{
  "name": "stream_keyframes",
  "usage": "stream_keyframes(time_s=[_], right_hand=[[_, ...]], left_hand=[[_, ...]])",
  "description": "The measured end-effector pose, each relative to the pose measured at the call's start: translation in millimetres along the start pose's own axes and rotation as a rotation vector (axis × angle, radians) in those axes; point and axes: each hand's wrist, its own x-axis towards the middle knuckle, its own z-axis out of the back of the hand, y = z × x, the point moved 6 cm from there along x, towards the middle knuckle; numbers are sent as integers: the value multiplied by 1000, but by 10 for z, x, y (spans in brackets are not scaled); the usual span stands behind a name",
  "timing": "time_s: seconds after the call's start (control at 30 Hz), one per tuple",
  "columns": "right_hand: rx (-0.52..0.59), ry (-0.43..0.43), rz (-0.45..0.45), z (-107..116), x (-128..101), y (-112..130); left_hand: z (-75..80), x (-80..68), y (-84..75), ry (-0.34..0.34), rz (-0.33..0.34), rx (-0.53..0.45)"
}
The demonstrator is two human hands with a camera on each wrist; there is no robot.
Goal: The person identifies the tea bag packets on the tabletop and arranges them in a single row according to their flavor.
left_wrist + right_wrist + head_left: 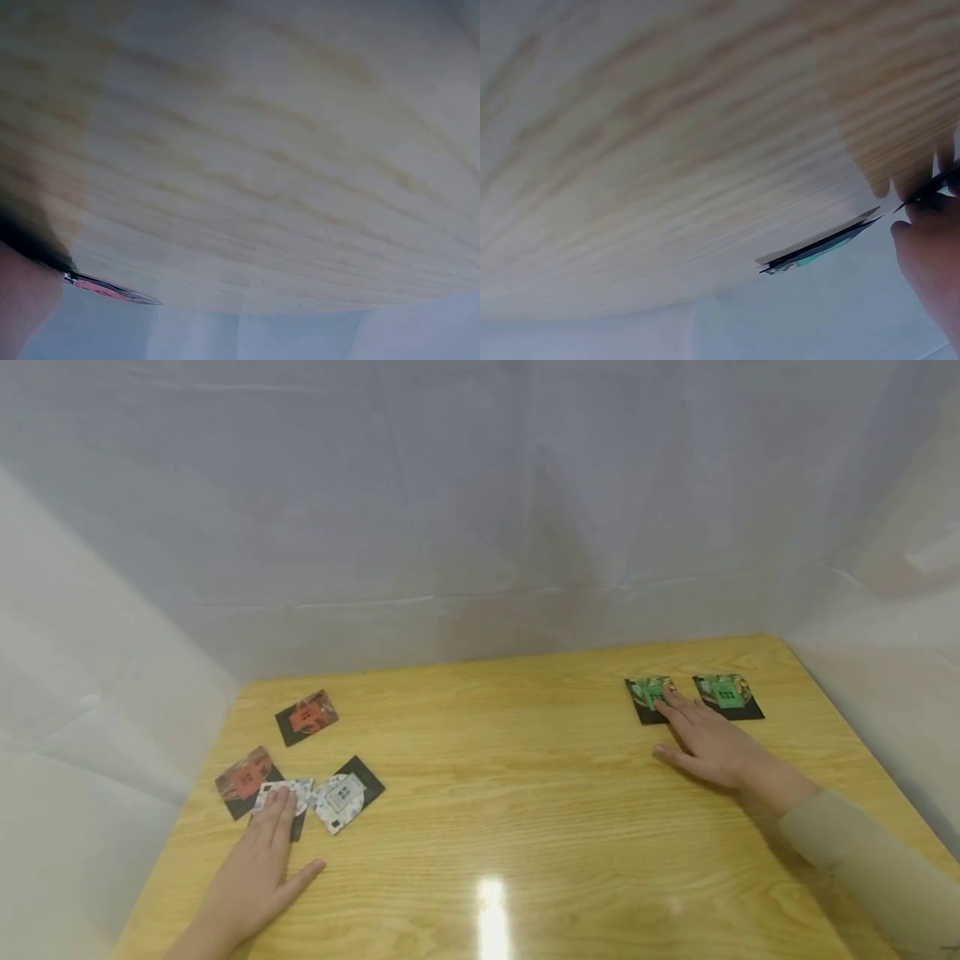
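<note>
On the left of the table, the straight fingers of my left hand [251, 877] rest on a white-patterned square card [300, 789] with a black edge; the hand covers part of it. A second white-patterned card [347, 795] lies beside it to the right. One red card [246, 779] lies at its upper left, another red card [307, 717] farther back. Over on the right, my right hand [708, 743] touches a green card [647, 693] with extended fingertips, thumb spread. Its forearm side is close to a second green card [727, 695].
The cards lie flat on a yellow wood-grain table [495, 777]. White sheeting [480, 510] hangs behind the table and along both sides. A bright light reflection [492, 914] shows near the front middle.
</note>
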Motion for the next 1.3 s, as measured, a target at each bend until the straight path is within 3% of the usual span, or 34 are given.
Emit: stream_keyframes(time_s=[0.33,0.53,1.0,1.3], right_hand=[[-23,-28,26,45,-13,16],[-39,-80,89,186,94,162],[-116,-48,216,269,643,756],[-132,4,313,247,968,1335]], left_hand=[[-2,-14,-10,-7,-4,-4],[16,-9,-8,-11,2,-7],[10,-17,-4,-17,-13,-1],[21,-7,-11,-9,-4,6]])
